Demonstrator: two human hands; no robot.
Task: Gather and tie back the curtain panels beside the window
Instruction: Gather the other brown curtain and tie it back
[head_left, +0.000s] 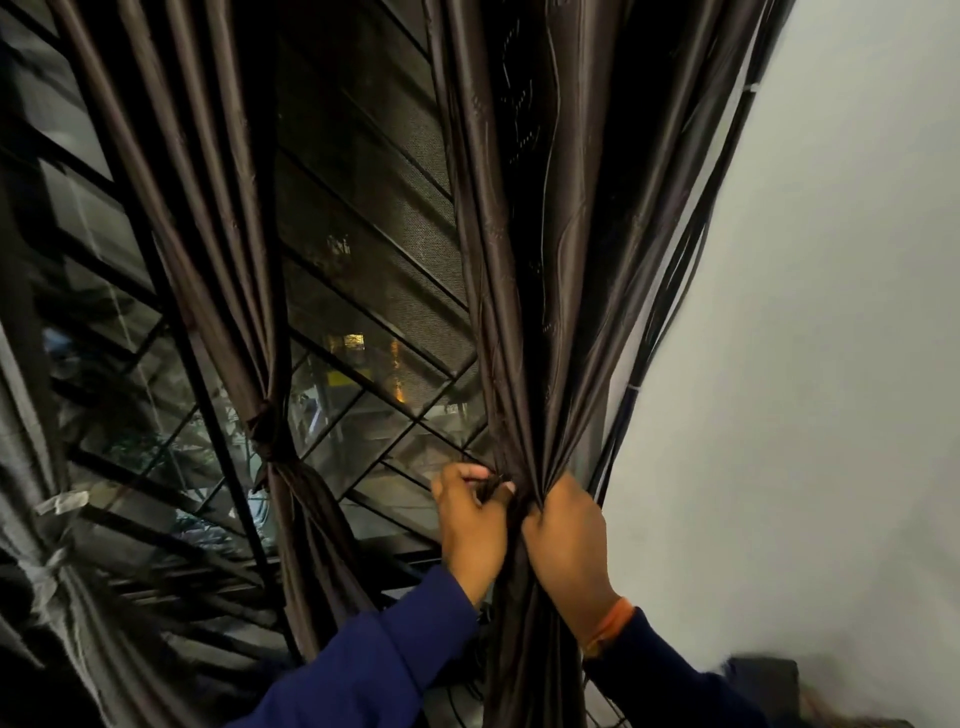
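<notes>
Here, bunching the dark brown satin curtain panel (524, 312) by the white wall (831, 312): left hand (470, 519) pinching a twisted strand of it, right hand (566, 540) clenched round the gathered folds. Best kept tight at the waist, strand wrapped fully round, then knotted like the already tied brown panel (270, 431) further left, before the dark window grille (363, 234).

Grilled window (363, 260) dark outside, plain white wall (831, 364) right
</notes>
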